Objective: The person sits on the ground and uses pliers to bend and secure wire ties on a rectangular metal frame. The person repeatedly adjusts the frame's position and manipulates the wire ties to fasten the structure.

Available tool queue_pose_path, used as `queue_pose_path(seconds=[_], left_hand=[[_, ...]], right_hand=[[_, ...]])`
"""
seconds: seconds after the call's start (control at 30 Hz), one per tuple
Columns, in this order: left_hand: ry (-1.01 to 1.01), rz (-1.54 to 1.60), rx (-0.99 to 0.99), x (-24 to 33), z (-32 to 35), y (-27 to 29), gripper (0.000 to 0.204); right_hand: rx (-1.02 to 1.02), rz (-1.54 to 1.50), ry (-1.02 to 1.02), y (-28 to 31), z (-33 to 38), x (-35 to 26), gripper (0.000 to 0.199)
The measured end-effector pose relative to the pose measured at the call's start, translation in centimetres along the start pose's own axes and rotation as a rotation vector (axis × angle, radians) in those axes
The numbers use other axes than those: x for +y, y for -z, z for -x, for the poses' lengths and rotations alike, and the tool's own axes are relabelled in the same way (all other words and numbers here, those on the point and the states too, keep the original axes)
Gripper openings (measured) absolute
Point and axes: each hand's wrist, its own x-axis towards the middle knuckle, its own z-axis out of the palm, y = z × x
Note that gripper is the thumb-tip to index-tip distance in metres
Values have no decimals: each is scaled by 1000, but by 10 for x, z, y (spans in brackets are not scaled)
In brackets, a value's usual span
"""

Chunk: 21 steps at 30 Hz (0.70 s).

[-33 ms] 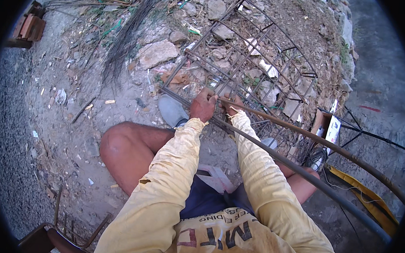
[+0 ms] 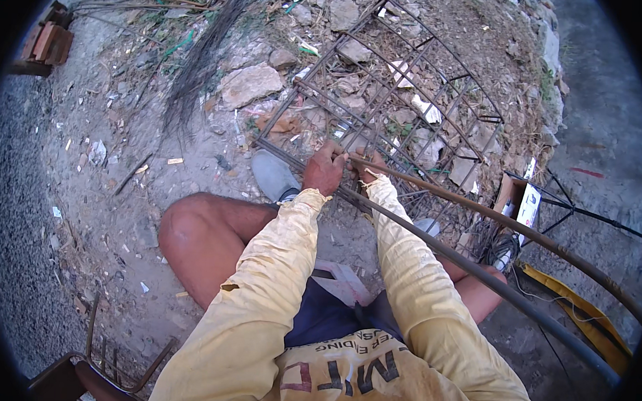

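Hands meet at the near end of a rusty steel cage that lies on stony ground, seen from the one head view looking down. The left hand is curled narrow around the cage's near crossbar, fingers wrapped over it. The right hand sits just beside it, touching the same spot where a long bar meets the cage; it looks closed on that joint, though whether it pinches wire or a tool cannot be told.

To do this well, it seems wise for the left hand to keep the crossbar pressed tight against the long bar so the joint cannot slip while the right works, and to keep the fingers clear of sharp rod ends.

Counted: two hands, one cage, two long bars running off to the right, the second bar lying across the person's lap. One grey shoe rests near the cage's corner. One flat stone lies left of the cage, and one bundle of thin wire lies beyond it.
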Motion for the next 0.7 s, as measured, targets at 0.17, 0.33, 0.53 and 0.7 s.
queue_pose_path(seconds=[0.17,0.33,0.53,0.7], left_hand=[[-43,43,-8,2,-4,1,20],[-23,41,-100,17,-10,4,23],[-92,-58,-255,16,-24,4,30],[-114,-206,-350,18,-27,6,31]], right_hand=[[-18,-4,-18,-2,-7,3,35],[-23,28,-21,-3,2,-3,37],[-12,-24,32,-6,9,-3,37],[20,76,108,0,6,3,33]])
